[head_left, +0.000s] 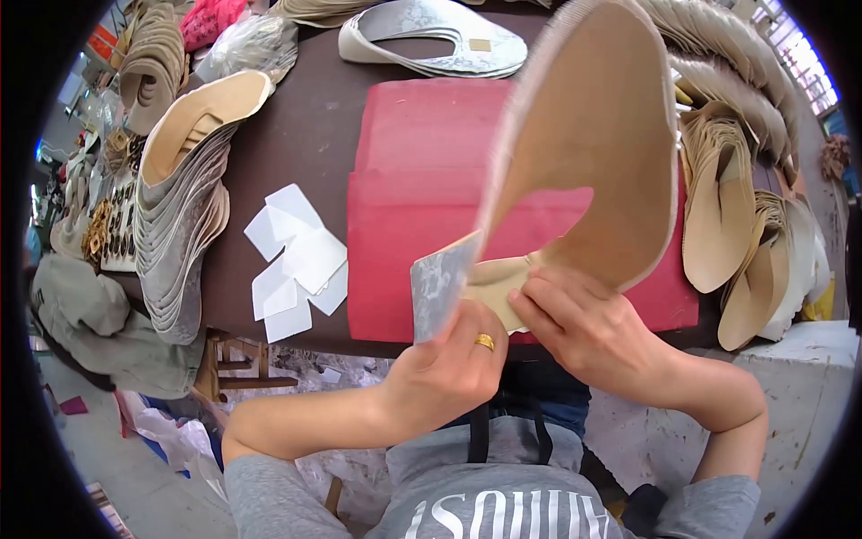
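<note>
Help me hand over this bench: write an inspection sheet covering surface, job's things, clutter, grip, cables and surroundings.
Surface: dark table with a red mat on it.
Job's things: curved beige piece with an opening, held up over the mat.
Clutter: overlapping white pieces left of the mat; left stack and right stack of shaped pieces toward the table's sides.
Grip: left hand and right hand both pinch the beige piece near its lower end.
Cables: nothing seen.
Surroundings: grey-green cloth at left; wooden frame below the table.
</note>
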### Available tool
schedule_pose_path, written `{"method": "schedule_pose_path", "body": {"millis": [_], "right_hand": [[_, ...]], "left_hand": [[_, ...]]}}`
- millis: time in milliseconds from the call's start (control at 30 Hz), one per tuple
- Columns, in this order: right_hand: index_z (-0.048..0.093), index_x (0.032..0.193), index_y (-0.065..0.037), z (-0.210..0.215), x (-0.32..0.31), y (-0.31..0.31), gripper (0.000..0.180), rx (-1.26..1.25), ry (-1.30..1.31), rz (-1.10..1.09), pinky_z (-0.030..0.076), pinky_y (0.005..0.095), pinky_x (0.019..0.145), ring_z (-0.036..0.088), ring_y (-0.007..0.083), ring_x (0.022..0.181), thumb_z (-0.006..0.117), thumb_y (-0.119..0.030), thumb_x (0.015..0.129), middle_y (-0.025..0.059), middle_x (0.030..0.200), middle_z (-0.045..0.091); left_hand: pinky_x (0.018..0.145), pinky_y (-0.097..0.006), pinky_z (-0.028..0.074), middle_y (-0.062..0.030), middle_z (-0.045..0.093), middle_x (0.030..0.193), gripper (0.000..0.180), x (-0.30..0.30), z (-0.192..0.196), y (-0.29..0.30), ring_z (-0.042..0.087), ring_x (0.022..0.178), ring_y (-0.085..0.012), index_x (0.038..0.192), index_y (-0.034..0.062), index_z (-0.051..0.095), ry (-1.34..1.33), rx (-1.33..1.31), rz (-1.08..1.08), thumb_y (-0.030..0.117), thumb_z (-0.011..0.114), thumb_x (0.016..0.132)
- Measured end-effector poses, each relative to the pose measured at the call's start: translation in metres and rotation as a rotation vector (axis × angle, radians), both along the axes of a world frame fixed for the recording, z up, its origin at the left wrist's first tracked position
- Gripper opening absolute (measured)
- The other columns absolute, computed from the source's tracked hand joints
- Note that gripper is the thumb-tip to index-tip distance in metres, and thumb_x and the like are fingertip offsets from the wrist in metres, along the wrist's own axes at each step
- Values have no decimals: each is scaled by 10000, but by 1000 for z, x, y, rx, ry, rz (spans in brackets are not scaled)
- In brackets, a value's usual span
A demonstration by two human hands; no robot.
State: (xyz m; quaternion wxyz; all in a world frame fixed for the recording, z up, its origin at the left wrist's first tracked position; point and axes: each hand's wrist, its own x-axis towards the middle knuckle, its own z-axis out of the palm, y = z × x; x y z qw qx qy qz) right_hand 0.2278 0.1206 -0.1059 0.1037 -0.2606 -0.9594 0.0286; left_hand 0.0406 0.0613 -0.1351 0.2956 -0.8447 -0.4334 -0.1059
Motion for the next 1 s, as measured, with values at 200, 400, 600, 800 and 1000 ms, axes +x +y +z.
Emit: {"method": "schedule_pose_path", "body": {"millis": [200, 400, 600, 800, 1000], "right_hand": [[666, 980, -21, 12, 24, 10, 220, 345, 155, 3, 460, 395, 877, 625, 197, 885, 671, -73, 766, 71, 985, 634], [704, 928, -69, 3, 37, 4, 152, 253, 311, -8, 427, 434, 917, 640, 164, 897, 675, -73, 779, 32, 923, 680], [720, 927, -121, -4, 34, -23, 162, 486, 297, 35, 353, 452, 931, 636, 129, 920, 671, -68, 783, -7, 956, 699], [730, 927, -147, -7, 26, -35, 179, 567, 265, 62, 304, 458, 925, 626, 121, 974, 665, -70, 779, -30, 990, 706], [727, 886, -131, -12, 21, -39, 165, 580, 289, 11, 363, 381, 912, 632, 84, 950, 620, -48, 791, -42, 952, 691]], "left_hand": [[937, -377, 422, -90, 567, 730, 72, -3, 28, 17, 551, 730, -185, 734, 44, 647, -145, -53, -61, 39, 620, 668], [948, -366, 465, -87, 602, 858, 97, 4, 35, 11, 592, 760, -159, 798, 69, 610, -201, -13, -61, 24, 672, 740], [900, -312, 509, -106, 612, 1044, 204, -23, 2, -26, 647, 815, -154, 881, 91, 538, -411, 68, -95, 51, 718, 792], [871, -308, 525, -103, 618, 1123, 267, -33, -11, -62, 674, 869, -153, 892, 96, 488, -432, 53, -44, 73, 736, 796], [829, -298, 526, -33, 647, 1097, 210, -38, -15, -65, 678, 897, -153, 902, 93, 530, -316, 43, -80, 91, 718, 808]]}}
